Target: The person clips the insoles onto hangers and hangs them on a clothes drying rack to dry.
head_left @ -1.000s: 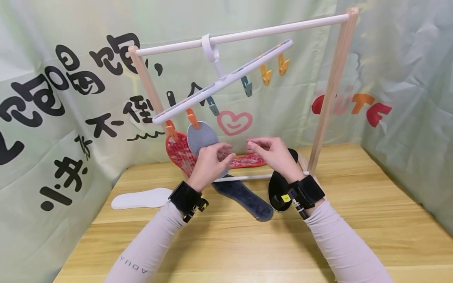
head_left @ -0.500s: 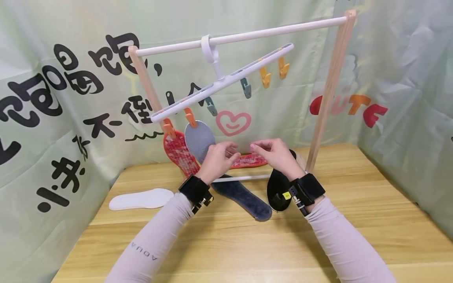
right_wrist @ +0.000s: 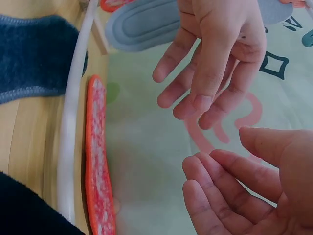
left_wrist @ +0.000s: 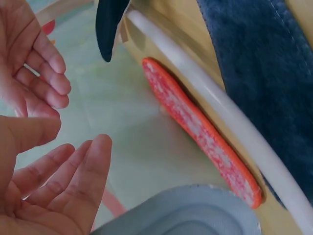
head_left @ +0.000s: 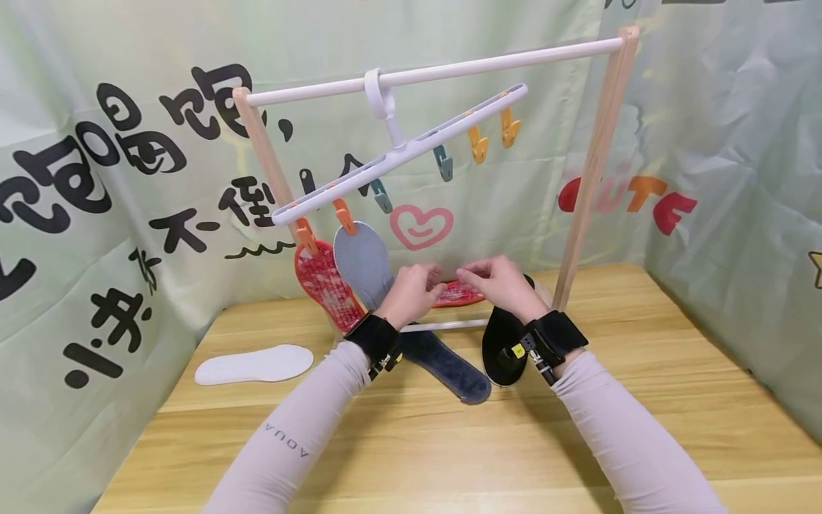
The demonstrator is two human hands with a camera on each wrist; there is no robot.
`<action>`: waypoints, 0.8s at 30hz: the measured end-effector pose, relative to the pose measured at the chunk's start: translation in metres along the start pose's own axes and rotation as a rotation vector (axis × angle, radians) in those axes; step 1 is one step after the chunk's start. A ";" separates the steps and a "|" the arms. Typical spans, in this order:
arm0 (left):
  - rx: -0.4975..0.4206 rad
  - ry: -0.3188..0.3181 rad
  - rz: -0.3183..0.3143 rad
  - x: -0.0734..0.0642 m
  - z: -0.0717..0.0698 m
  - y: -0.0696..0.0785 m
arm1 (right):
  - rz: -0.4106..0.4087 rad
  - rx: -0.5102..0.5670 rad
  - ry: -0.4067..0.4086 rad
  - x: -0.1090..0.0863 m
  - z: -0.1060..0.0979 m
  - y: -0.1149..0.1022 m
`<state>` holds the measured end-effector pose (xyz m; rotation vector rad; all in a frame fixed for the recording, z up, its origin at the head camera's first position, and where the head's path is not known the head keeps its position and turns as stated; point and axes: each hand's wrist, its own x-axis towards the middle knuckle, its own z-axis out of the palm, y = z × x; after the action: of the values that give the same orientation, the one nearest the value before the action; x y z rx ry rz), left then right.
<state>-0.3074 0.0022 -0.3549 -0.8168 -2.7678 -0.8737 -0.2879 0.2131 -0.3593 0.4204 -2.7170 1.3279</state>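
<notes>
My left hand [head_left: 411,294] is in front of the rack with its fingers loosely bent and nothing in them. A small gap separates it from my right hand [head_left: 504,287], which also holds nothing, thumb apart from the fingers in the right wrist view. Left of my left hand, a grey insole [head_left: 361,258] hangs from an orange clothespin [head_left: 344,216]. A red patterned insole [head_left: 326,277] hangs beside it from another orange clothespin [head_left: 305,234]. Behind the hands lies a second red insole [left_wrist: 200,132]. The white hanger [head_left: 399,155] tilts down to the left.
The hanger hooks over the white rod of a wooden rack [head_left: 594,171]. Teal clothespins [head_left: 443,164] and yellow clothespins [head_left: 478,145] hang from it. On the table [head_left: 411,457] lie a white insole [head_left: 257,365], a dark blue insole [head_left: 449,365] and, near the right post, a black insole [head_left: 501,350].
My left hand has moved right, away from the grey insole and closer to my right hand. The right hand has shifted only slightly. The view has tilted a little.
</notes>
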 end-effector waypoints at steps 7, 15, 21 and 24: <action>0.000 -0.045 -0.009 0.008 0.013 0.002 | 0.005 -0.064 -0.007 0.003 0.002 -0.001; 0.061 -0.064 -0.064 0.020 0.028 -0.002 | 0.020 -0.106 -0.043 0.009 0.004 -0.002; 0.086 -0.090 -0.096 0.029 0.035 -0.007 | 0.054 -0.110 -0.051 0.015 0.002 0.004; 0.093 -0.101 -0.119 0.037 0.040 -0.015 | 0.071 -0.107 -0.059 0.018 0.001 0.007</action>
<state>-0.3446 0.0311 -0.3853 -0.7064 -2.9459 -0.7346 -0.3069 0.2129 -0.3618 0.3629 -2.8600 1.1976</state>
